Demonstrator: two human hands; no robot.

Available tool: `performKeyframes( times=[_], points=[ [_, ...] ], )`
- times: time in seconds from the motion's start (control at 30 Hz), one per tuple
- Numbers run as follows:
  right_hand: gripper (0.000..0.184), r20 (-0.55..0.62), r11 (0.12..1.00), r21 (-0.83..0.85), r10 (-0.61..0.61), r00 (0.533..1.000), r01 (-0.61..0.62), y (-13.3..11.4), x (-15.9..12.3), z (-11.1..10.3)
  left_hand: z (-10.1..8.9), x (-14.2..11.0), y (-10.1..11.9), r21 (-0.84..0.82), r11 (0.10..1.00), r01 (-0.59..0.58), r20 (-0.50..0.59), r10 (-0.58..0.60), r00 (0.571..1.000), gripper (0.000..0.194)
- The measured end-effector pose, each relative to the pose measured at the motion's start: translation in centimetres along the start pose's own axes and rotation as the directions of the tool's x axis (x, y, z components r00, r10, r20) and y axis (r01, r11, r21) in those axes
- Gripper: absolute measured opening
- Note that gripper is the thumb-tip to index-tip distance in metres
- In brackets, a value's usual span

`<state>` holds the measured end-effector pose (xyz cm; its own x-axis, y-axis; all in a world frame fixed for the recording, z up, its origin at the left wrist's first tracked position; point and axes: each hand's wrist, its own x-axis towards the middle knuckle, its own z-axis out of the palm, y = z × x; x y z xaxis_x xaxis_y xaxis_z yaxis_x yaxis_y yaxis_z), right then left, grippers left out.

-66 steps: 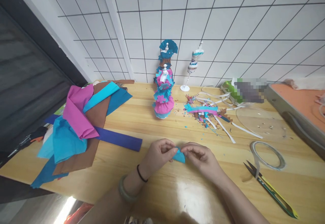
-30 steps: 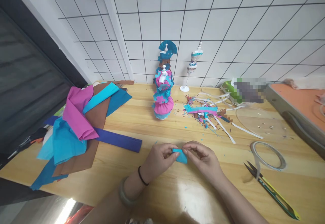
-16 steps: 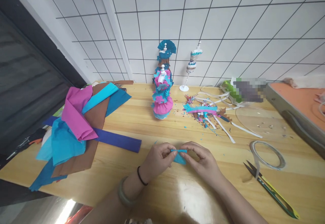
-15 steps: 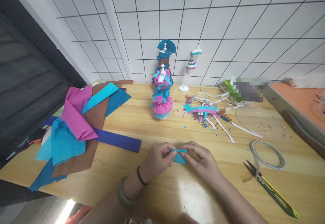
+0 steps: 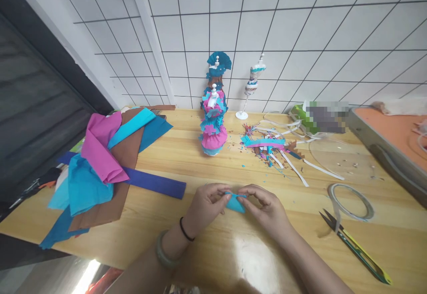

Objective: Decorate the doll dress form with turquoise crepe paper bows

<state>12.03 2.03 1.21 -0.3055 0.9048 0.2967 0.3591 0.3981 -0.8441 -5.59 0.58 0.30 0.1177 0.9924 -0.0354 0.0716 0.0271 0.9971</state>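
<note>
A small piece of blue crepe paper point(image 5: 236, 204) is pinched between my two hands, just above the wooden table. My left hand point(image 5: 210, 201) grips its left end between thumb and index finger. On the other side, my right hand point(image 5: 263, 205) pinches the right end the same way. The paper's upper edge looks folded or rolled into a narrow band, and a flat flap hangs below it. Beyond my hands stands a small mannequin point(image 5: 214, 138) in a ruffled pink and blue paper dress. Thread snips point(image 5: 358, 249) and a roll of tape point(image 5: 370, 205) lie to the right.
Pink, blue and brown crepe paper sheets point(image 5: 100, 151) are heaped at the left, with a purple strip point(image 5: 156, 183) sticking out. Behind stand a dark-blue-dressed mannequin point(image 5: 218, 65) and a barer one point(image 5: 253, 80). Paper scraps point(image 5: 267, 145) and an orange-topped case point(image 5: 396, 129) are at the right.
The blue paper has tipped slightly, so more of its flap shows below the band. Both my hands keep their pinch and have shifted only a little.
</note>
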Motion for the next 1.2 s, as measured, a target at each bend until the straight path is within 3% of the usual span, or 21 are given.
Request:
performKeyframes(
  times=[0.23,0.63,0.87,1.2],
  points=[
    [0.013,0.093,0.997,0.034,0.063,0.994,-0.067,-0.2,0.2,-0.1,-0.1,0.2,-0.3,-0.052,0.999,0.004,-0.001,-0.004,1.0,0.026],
    [0.014,0.141,0.989,0.116,0.079,0.987,-0.096,-0.5,0.3,-0.5,-0.3,0.3,0.0,-0.11,0.993,0.044,0.049,-0.038,0.998,0.019],
    [0.011,0.101,0.994,0.06,0.087,0.991,-0.093,-0.4,0.4,-0.3,-0.4,0.2,0.6,-0.047,0.998,-0.039,0.099,0.044,0.994,0.02],
    [0.012,0.073,0.999,0.028,0.042,0.996,-0.044,-0.2,0.3,-0.1,-0.3,0.3,0.8,0.102,0.993,-0.066,0.029,0.064,0.998,0.017]
  ],
)
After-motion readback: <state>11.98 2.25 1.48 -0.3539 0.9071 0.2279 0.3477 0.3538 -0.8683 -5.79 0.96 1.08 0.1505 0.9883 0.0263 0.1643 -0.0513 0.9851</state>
